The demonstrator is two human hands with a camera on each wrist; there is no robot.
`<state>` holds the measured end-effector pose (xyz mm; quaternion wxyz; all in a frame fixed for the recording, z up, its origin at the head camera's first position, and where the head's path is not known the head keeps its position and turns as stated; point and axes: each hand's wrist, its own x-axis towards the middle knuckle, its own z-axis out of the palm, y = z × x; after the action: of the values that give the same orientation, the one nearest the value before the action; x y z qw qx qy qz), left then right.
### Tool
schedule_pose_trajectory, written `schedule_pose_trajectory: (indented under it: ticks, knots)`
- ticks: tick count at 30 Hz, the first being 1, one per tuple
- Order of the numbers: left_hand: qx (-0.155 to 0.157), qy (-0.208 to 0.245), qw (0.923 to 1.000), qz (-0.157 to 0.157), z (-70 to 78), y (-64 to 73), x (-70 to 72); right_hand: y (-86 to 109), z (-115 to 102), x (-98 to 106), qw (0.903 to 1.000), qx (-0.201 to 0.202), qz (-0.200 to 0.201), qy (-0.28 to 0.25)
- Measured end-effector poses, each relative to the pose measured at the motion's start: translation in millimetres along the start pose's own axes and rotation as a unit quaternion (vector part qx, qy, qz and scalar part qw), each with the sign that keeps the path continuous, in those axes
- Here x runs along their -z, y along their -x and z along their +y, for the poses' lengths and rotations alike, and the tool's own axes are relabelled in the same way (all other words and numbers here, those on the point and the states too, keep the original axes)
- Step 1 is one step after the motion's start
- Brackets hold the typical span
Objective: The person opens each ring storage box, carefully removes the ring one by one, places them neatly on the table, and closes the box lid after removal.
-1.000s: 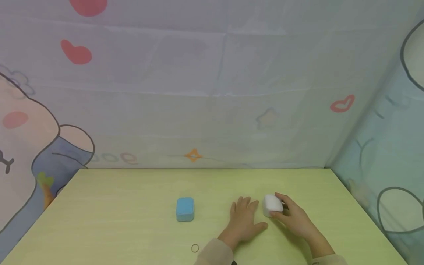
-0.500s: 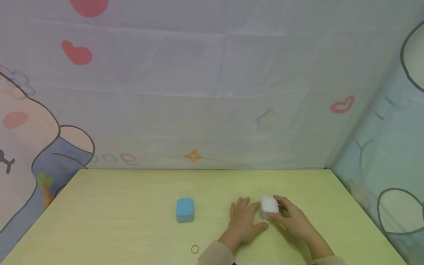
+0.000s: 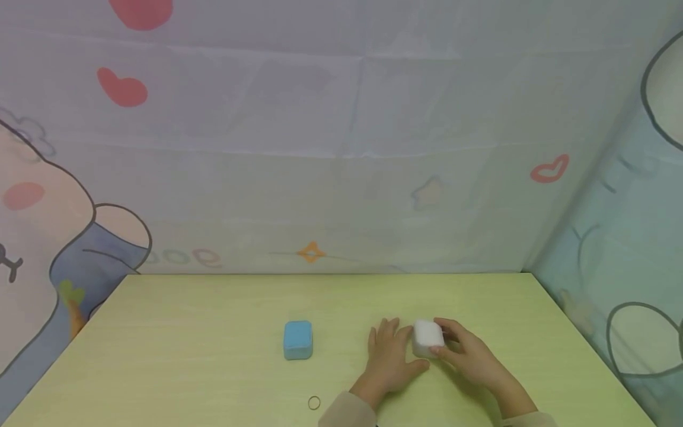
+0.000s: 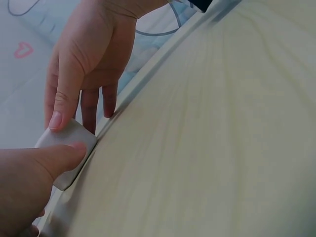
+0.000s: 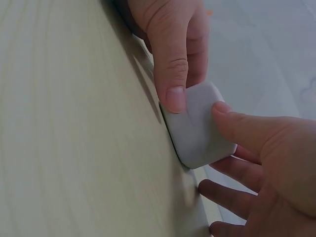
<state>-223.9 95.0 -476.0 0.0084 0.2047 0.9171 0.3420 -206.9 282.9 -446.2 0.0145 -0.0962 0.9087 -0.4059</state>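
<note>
- Right hand (image 3: 472,356) pinches the white box (image 3: 428,337).
- Left hand (image 3: 388,362) spreads thumb and fingers wide beside it.
- Seemingly positioning it; next calls for a steady two-handed hold.

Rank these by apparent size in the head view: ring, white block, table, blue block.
1. Table
2. Blue block and white block, unranked: they look about alike, and fingertips of the right hand cover part of the white one
3. Ring
</note>
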Motion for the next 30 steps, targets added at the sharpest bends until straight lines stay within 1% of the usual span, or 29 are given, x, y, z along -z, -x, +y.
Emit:
schedule_pose_trajectory:
  ticks: [4,11,19,30]
  knots:
    - [0.001,0.006,1.0000,0.004,0.1,0.9,0.8,-0.4,0.8,-0.3,0.9998,0.009,-0.011,-0.014]
    - [0.004,0.012,0.9999,0.010,-0.3,1.2,1.2,-0.1,1.8,1.3,0.9988,0.014,-0.030,-0.036]
    - [0.008,0.018,0.9998,0.002,-2.2,1.1,0.6,0.1,3.1,1.2,0.9978,0.008,-0.039,-0.052]
    - [0.011,0.013,0.9999,0.001,-2.5,1.6,-0.6,0.8,4.9,4.1,0.9963,0.025,-0.054,-0.062]
